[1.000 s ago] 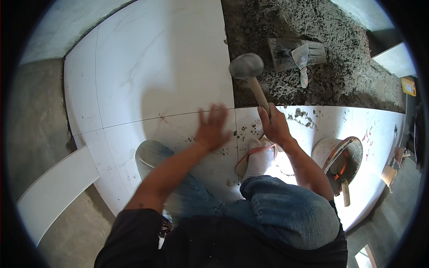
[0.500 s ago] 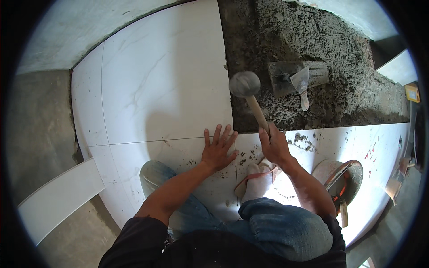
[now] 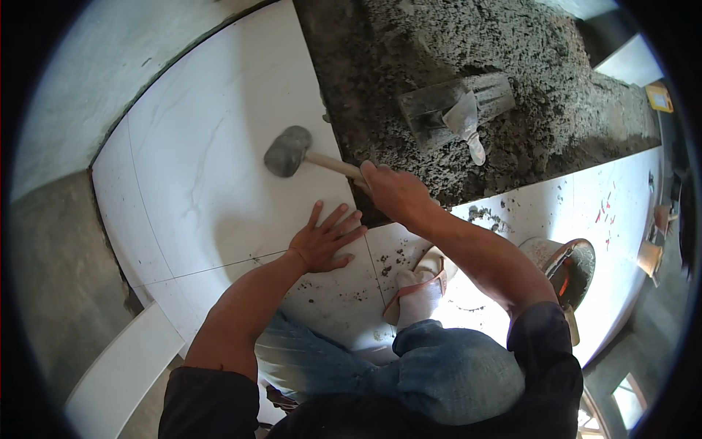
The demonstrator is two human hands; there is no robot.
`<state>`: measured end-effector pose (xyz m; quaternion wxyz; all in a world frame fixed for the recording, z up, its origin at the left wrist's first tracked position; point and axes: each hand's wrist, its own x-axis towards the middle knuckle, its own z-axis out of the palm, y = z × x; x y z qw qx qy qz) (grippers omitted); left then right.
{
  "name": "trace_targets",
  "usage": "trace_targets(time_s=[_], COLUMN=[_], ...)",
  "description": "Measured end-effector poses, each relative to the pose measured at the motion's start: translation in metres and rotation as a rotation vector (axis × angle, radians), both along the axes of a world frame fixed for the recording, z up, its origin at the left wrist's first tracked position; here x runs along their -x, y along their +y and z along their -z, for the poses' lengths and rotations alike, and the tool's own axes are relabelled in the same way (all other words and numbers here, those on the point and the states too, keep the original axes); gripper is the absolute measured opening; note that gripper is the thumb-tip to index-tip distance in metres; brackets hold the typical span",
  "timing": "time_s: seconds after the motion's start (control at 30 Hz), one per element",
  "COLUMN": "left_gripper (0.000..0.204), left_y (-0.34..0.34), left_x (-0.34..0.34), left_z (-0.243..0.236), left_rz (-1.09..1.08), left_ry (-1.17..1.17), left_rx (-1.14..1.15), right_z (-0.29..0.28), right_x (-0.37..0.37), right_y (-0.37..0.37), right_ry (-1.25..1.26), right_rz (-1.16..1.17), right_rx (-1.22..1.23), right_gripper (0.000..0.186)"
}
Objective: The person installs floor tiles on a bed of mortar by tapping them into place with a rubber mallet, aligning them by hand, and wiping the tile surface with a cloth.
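My right hand [image 3: 395,192] grips the wooden handle of a grey-headed rubber mallet [image 3: 287,151], whose head is over a white marbled tile [image 3: 197,124] near the tile's right edge. My left hand [image 3: 323,238] lies open with spread fingers on the tile near a joint, just below the mallet. To the right of the tile is a bed of grey mortar [image 3: 548,73]. On it rest a flat rectangular trowel [image 3: 424,106] and a putty knife [image 3: 461,117] with a pale handle.
A bucket [image 3: 578,267] with tools stands by my right arm. A wall [image 3: 95,95] borders the tiles at upper left. A white strip [image 3: 117,358] lies at lower left. My sandalled foot [image 3: 417,293] is on the tiles. A yellow object [image 3: 658,97] is at far right.
The mallet has swung left from over the mortar onto the tile, its handle now more level. My left hand has come down flat on the tile. The view has turned slightly.
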<state>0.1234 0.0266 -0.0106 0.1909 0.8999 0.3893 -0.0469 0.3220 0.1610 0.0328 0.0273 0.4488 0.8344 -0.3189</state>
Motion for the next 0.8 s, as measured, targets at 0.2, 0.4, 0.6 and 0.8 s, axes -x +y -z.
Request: trace_targets(time_s=[0.2,0.4,0.6,0.8], left_gripper=[0.068,0.068,0.066,0.067], left_y=[0.000,0.000,0.000,-0.002], left_x=[0.001,0.002,0.000,0.003], left_z=[0.002,0.000,0.002,0.008], left_rz=[0.023,0.028,0.014,0.004], left_ry=[0.098,0.111,0.037,0.048], left_rx=[0.025,0.067,0.072,0.054], right_z=[-0.003,0.005,0.000,-0.023], right_x=[0.001,0.004,0.014,0.039], right_y=[-0.002,-0.004,0.004,0.018], right_ry=[0.275,0.402,0.395,0.377], right_rz=[-0.048,-0.092,-0.063,0.004], right_rx=[-0.154,-0.319,-0.301,-0.114], right_gripper=[0.020,0.017,0.016,0.025])
